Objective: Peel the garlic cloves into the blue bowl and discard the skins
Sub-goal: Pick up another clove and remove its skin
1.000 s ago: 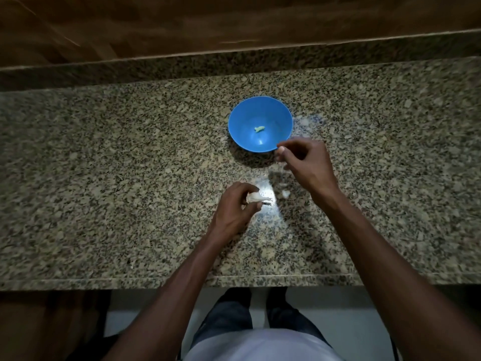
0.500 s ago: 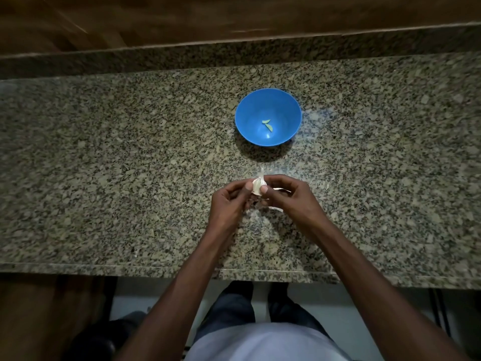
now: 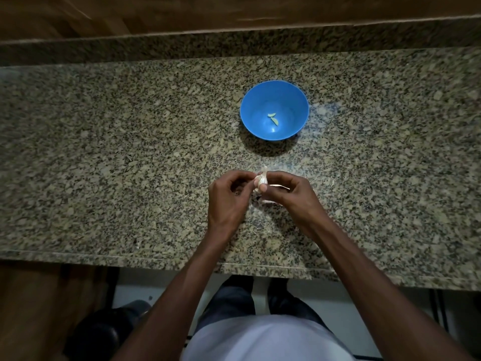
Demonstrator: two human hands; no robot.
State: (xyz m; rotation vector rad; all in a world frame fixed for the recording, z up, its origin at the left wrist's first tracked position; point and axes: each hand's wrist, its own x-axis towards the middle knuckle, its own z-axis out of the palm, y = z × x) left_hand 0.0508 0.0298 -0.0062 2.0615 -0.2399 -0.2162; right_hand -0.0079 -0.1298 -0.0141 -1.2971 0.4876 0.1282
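Note:
A blue bowl (image 3: 260,131) stands on the granite counter (image 3: 130,152) with two peeled garlic cloves (image 3: 272,119) inside. Nearer to me, both hands meet over the counter. My left hand (image 3: 229,199) and my right hand (image 3: 291,196) pinch a white garlic piece (image 3: 262,179) between their fingertips. Its papery tip points up toward the bowl. Loose skin (image 3: 279,187) sticks out by my right fingers, and another strip (image 3: 270,202) shows beneath that hand.
A small bit of skin (image 3: 332,183) lies on the counter to the right of my hands. A raised granite ledge (image 3: 234,45) runs along the back. The counter's front edge (image 3: 130,259) is close to my body.
My right hand came back from the bowl, where a second clove now lies, and joined my left hand on the garlic piece. Over the last half second the hands barely moved.

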